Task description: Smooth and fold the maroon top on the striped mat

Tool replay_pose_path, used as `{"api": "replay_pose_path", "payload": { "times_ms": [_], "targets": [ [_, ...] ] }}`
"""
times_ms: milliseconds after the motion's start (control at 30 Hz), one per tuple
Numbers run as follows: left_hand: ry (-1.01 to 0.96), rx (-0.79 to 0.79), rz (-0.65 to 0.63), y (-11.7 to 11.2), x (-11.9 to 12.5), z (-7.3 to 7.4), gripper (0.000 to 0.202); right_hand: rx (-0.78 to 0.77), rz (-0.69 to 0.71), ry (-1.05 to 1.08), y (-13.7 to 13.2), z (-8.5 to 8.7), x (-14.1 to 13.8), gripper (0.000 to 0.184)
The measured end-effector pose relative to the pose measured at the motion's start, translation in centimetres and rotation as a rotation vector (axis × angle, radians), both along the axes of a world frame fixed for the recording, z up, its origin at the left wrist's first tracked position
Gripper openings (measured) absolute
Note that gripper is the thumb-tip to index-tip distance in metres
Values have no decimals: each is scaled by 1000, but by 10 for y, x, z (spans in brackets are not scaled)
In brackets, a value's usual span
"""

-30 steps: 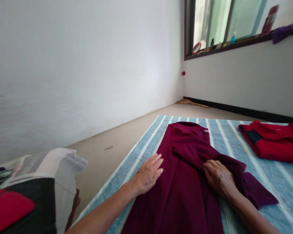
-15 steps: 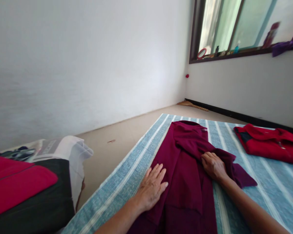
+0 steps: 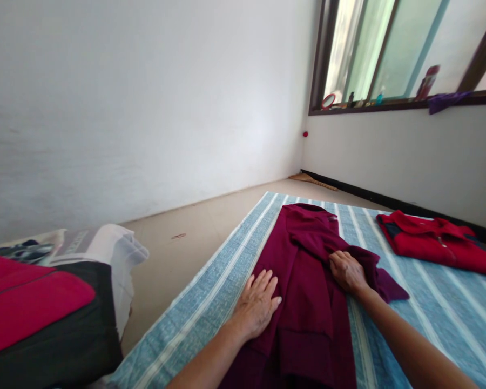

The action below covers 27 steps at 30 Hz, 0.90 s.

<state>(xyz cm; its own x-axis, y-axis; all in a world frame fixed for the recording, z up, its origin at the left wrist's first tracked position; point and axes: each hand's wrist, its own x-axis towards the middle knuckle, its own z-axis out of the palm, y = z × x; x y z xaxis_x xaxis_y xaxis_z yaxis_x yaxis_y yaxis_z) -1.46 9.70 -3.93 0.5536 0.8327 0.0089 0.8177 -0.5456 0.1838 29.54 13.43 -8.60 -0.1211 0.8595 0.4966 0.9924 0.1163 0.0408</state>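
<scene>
A maroon long-sleeved sweatshirt [image 3: 303, 302] lies partly folded on a blue and white striped cloth [image 3: 210, 294], its neckline at the far end. My left hand [image 3: 257, 305] rests flat on the garment's left side, fingers stretched out. On its right side, my right hand [image 3: 348, 272] has its fingers curled around the sleeve fabric, with the cuff end spread out to the right beyond it. The fingertips of the right hand are partly hidden in the cloth.
A folded red jacket [image 3: 441, 240] lies on the striped cloth at the right. At the lower left are a pink and black item [image 3: 36, 302] and a white plastic bag [image 3: 113, 248]. A broom [image 3: 314, 180] lies by the wall corner, below a window sill with small bottles.
The camera view has turned slightly right and up. Both hands stay at nearly the same places on the sweatshirt; the loose sleeve end lies slightly closer to the body of the garment.
</scene>
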Motion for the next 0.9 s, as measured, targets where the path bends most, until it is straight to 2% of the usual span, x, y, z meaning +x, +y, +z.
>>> {"api": "replay_pose_path", "payload": {
  "times_ms": [200, 333, 467, 600, 733, 900],
  "targets": [
    [-23, -13, 12, 1, 2, 1, 48, -38, -3, -25, -3, 3, 0, 24],
    [-58, 13, 11, -6, 4, 13, 43, -62, -18, -36, -1, 2, 0, 23],
    [-99, 28, -50, -23, 3, 24, 41, -86, -33, -42, 1, 0, 1, 22],
    [-92, -36, -49, -37, 2, 20, 45, -118, -35, -40, 0, 1, 1, 22],
    [-64, -89, -18, -40, 3, 13, 48, -160, -20, -24, -1, 6, 0, 15],
    [-77, -61, -18, -38, 4, 10, 46, -152, -15, 63, -7, 20, -8, 25]
  ]
}}
